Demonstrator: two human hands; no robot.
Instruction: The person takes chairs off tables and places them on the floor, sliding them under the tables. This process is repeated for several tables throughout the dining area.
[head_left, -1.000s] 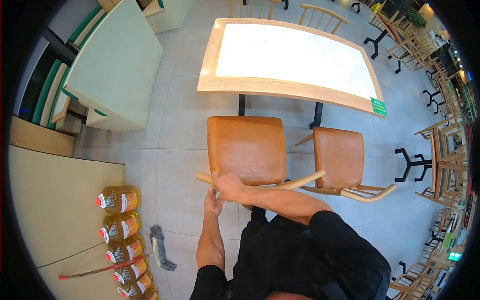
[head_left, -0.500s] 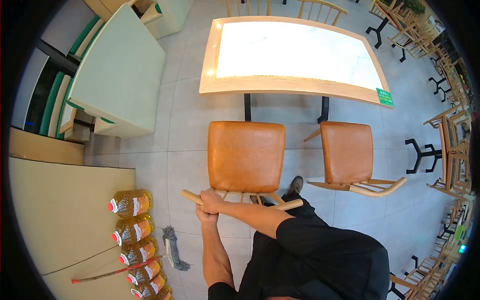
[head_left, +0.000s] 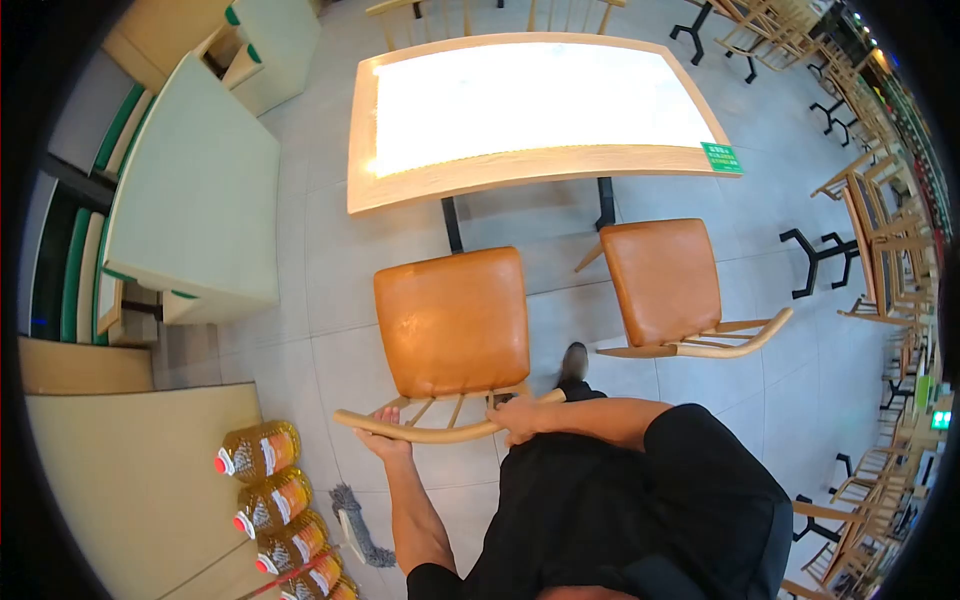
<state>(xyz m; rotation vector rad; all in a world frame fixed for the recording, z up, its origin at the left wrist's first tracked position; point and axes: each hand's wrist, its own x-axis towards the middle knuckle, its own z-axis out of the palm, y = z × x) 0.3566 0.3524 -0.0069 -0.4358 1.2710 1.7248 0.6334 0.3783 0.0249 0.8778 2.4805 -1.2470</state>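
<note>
A wooden chair (head_left: pixel 452 325) with an orange-brown padded seat stands in front of me, its curved back rail towards my body. My left hand (head_left: pixel 384 436) is closed around the left part of that rail, the rail crossing over the palm. Near the rail's right end, my right hand (head_left: pixel 514 418) grips the chair back, its fingers partly hidden. A similar chair (head_left: pixel 662 283) stands to the right, untouched. Beyond both seats is a table (head_left: pixel 560 168) with a light wooden edge and a bright white top.
Several large oil bottles (head_left: pixel 262 450) line the lower left beside a beige cabinet (head_left: pixel 130 450). A grey mop head (head_left: pixel 372 540) lies near them on the tiled floor. A pale partition (head_left: pixel 195 200) stands at left. More tables and chairs (head_left: pixel 880 240) fill the right side.
My right hand has moved from beside my left hand to the right part of the chair's rail. The gripped chair sits slightly turned, and the whole view has shifted and tilted.
</note>
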